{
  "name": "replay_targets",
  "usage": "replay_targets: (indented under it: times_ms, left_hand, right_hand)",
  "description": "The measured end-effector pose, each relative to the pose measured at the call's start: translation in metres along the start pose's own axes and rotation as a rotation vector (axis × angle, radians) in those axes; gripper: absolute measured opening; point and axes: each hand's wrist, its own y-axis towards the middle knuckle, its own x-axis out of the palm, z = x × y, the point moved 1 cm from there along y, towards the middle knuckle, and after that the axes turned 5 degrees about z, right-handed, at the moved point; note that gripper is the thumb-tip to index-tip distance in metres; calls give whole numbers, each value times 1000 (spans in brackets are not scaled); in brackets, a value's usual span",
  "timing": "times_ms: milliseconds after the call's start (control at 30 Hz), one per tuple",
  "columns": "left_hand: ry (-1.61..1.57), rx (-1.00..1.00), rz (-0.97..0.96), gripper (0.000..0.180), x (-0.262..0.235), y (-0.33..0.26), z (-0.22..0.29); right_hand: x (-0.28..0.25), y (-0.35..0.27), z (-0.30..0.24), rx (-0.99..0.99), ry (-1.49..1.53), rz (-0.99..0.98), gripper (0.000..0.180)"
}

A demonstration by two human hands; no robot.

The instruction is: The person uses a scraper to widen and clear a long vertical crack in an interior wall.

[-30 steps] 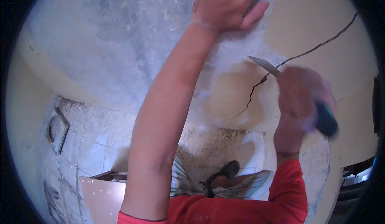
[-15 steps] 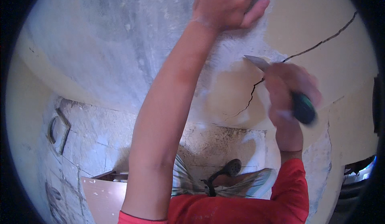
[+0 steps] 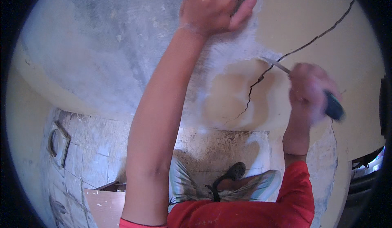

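Scraper (image 3: 280,66) in play: we're clasping its dark handle (image 3: 335,107) in our right hand (image 3: 310,85), just right of the crack (image 3: 260,78), and pointing it across. Above and left of the crack, our left hand (image 3: 214,9) is resting against the grey wall (image 3: 122,36), thumb (image 3: 243,15) standing wide, fingertips running out of view. Below the crack, our shoe (image 3: 235,171) is showing.
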Motion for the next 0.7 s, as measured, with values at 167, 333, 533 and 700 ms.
replay_targets:
  times_ms: [167, 333, 533, 700]
  left_hand:
    - [-17, 20, 64, 52, 11, 3, 3]
    - [-17, -28, 4, 51, 1, 6, 9]
    - [16, -3, 3, 50, 3, 6, 7]
    - [6, -42, -37, 50, 5, 3, 11]
  right_hand:
    - [-9, -6, 16, 100, 448, 13, 25]
    - [-28, 1, 5, -2, 575, -59, 28]
    - [-25, -18, 20, 15, -190, 45, 27]
    - [-16, -6, 20, -9, 262, -62, 30]
